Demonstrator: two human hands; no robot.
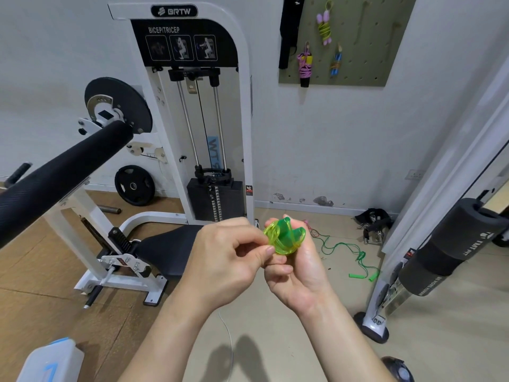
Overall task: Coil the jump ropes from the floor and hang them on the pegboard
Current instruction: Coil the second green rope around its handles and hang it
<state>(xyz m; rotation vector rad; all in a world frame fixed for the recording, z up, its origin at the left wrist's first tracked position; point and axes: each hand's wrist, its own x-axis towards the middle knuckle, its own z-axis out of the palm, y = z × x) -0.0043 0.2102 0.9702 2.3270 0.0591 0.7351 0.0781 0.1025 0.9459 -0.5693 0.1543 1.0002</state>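
Coiled green jump rope gripped in the right hand, one loop pinched by the left hand, above the floor where a second green rope lies, pegboard beyond.

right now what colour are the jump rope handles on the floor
The handles are green, clearest in the head view.

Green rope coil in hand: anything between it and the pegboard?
Nothing visible blocks it. The green rope coil, gripped by the right hand and pinched by the left hand, faces the pegboard across open air. The white machine stands left of that line. Only a loose green rope lies on the floor below the board.
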